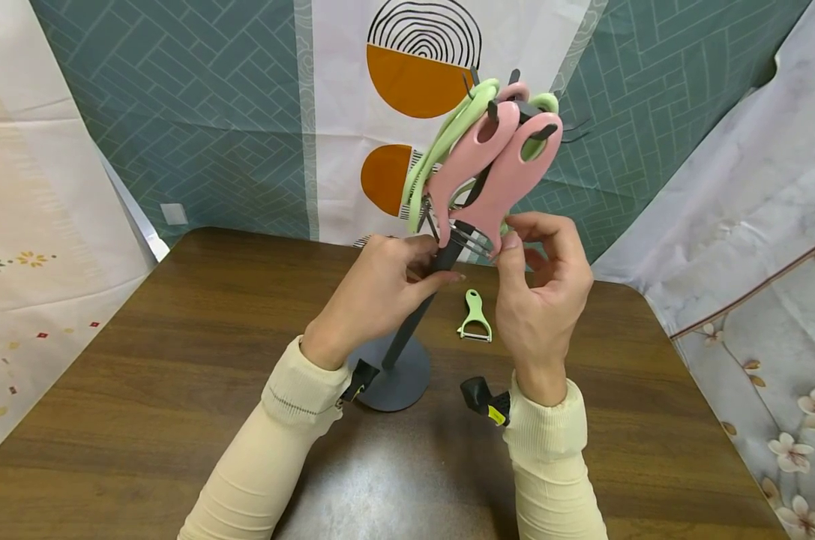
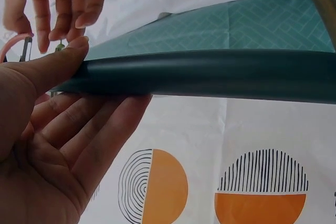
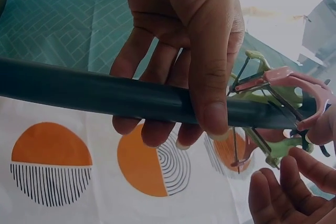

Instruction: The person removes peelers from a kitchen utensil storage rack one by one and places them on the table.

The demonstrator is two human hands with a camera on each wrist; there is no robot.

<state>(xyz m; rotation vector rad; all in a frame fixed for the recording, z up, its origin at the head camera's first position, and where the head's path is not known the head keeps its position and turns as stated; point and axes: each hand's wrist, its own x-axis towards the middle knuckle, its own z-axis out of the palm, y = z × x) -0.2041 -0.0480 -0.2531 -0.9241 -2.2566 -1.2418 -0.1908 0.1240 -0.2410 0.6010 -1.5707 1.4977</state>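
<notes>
My left hand grips the dark pole of a stand just below its top, thumb on one side and fingers on the other. Pink Y-shaped peelers and green peelers hang by their handle holes from hooks around the stand's top, blades downward. My right hand pinches the lower blade end of the nearest pink peeler between thumb and index finger. In the right wrist view, the thumb touches a pink peeler, with the other fingers beside a green peeler. Overlap hides some hanging peelers.
A single green peeler lies on the brown wooden table, behind and right of the stand's round grey base. A patterned cloth hangs behind the table. Bare hooks stick out at the stand's top right.
</notes>
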